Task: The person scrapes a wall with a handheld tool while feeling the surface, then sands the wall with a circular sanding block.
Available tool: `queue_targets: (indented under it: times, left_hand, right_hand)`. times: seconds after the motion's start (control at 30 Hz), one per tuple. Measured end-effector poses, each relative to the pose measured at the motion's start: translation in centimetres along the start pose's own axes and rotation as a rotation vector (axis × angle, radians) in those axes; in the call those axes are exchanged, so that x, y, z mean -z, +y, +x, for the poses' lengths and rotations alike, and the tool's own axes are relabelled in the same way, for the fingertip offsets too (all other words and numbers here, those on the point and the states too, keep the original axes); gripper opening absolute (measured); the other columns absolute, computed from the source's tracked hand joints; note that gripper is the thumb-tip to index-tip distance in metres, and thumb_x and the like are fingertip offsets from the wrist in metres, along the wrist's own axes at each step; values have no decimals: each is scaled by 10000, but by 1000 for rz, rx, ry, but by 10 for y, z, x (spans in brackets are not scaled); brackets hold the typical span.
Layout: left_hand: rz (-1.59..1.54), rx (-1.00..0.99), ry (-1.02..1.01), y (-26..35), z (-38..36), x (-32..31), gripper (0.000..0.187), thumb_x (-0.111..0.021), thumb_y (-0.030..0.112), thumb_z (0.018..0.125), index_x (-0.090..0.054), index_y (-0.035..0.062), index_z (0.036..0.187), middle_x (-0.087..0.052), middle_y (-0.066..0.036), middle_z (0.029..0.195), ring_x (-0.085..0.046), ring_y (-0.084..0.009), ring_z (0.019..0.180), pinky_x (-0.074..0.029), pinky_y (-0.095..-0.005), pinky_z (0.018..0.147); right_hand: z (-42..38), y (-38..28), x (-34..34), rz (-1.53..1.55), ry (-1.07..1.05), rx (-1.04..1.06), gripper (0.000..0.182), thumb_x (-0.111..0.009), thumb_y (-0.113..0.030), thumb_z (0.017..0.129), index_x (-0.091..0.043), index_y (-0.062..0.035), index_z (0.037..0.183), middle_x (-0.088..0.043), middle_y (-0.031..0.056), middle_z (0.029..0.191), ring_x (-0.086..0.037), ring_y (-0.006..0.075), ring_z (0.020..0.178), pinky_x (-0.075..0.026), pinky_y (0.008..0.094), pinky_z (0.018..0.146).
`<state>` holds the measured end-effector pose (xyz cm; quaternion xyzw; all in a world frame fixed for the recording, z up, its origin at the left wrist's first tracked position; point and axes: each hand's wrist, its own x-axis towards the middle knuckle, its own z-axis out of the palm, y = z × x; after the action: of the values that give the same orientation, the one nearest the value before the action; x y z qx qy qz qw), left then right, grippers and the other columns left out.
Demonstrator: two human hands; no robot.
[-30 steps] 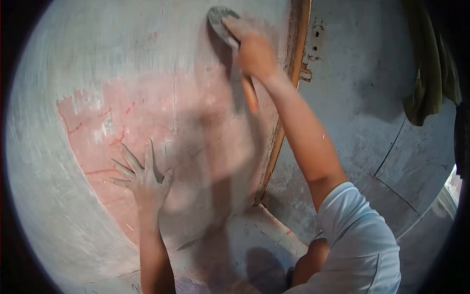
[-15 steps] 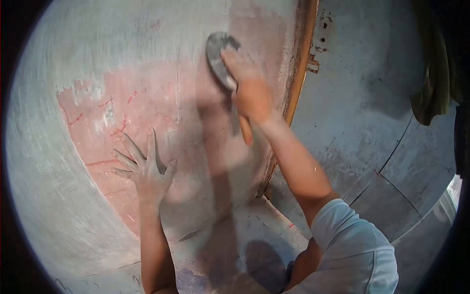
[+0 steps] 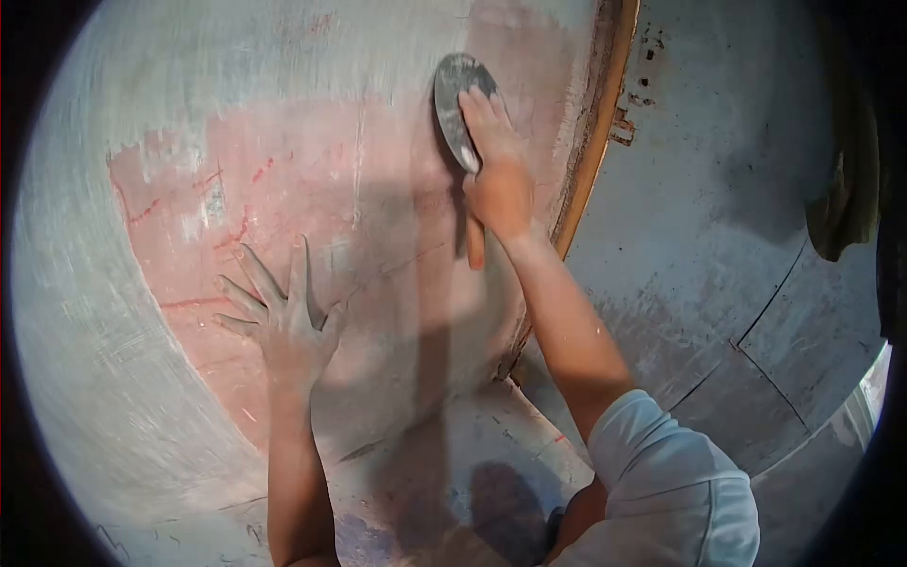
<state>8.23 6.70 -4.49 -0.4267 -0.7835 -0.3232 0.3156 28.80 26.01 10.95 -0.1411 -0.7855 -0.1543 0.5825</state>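
My right hand is wrapped round a trowel with a rounded oval metal blade and an orange-brown wooden handle. Its fingers lie stretched along the back of the blade, which is held against the upper part of a pinkish wall patch. Lower left, my left hand is spread with fingers apart over the same patch, holding nothing. Dust coats its fingers. Red line marks run across the patch near it.
Pale grey streaked coating surrounds the pink patch. An orange-brown strip edges the wall on the right, beside a grey panel with seams. A dark olive cloth hangs at the far right. Stained floor lies below.
The trowel in my right hand has shifted slightly right within the view and stands more upright. My left hand keeps its spread pose on the wall. The view has turned a little.
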Motion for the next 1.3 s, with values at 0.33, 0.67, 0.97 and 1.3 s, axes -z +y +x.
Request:
queue_targets:
  times: [0.33, 0.67, 0.97, 1.3]
  left_hand:
    - [50, -45, 82, -2, -1, -4, 1078, -786, 555, 807, -249, 344, 1717, 55, -291, 1771, 68, -692, 1539, 15, -916, 1072]
    - [57, -5, 69, 2, 1, -5, 1097, -788, 584, 792, -251, 343, 1717, 61, -287, 1773, 70, -691, 1540, 11, -915, 1074]
    - [48, 14, 29, 3, 3, -3, 1090, -779, 608, 801, -253, 340, 1717, 55, -287, 1773, 78, -690, 1540, 15, -913, 1077]
    - [63, -38, 103, -2, 0, -12, 1061, -770, 637, 820, -274, 345, 1711, 40, -285, 1774, 47, -693, 1540, 14, -916, 1073]
  right_hand:
    - [-27, -1, 3, -74, -55, -29, 958, -571, 196, 686, -487, -105, 1591, -477, 153, 1643, -375, 404, 1561, -284, 528, 1290]
    - [-33, -4, 10, -56, -66, -40, 938, -579, 208, 673, -539, -106, 1556, -526, 167, 1601, -395, 410, 1550, -297, 560, 1267]
    - [14, 10, 18, 21, -11, 15, 840, -567, 188, 730, -553, -72, 1528, -557, 172, 1571, -432, 423, 1516, -351, 498, 1243]
    - [93, 22, 31, -139, 98, 100, 757, -571, 146, 747, -622, -79, 1468, -621, 178, 1493, -540, 408, 1414, -448, 459, 1177]
